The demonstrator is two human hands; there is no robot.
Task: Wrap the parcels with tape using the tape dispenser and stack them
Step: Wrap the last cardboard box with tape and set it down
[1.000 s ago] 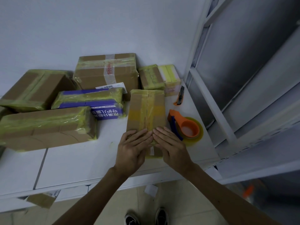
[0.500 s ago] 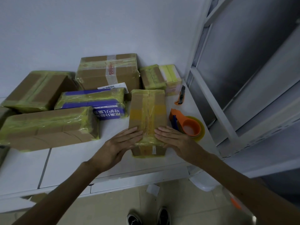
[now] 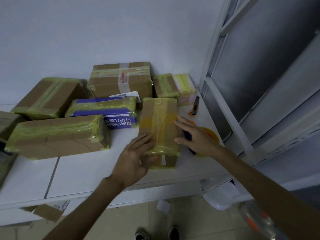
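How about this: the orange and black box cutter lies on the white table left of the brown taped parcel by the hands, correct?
No: the head view shows the orange and black box cutter on the white table right of that brown taped parcel.

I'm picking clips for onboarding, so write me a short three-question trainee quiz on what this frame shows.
1. True or false: the tape dispenser lies to the right of the parcel nearest the person.
2. What lies beyond the dispenser, farther from the person? A) utility knife B) scissors C) marker
3. Which hand lies flat on the near left part of that parcel?

Key: 1 true. 2 A. 3 the left hand.
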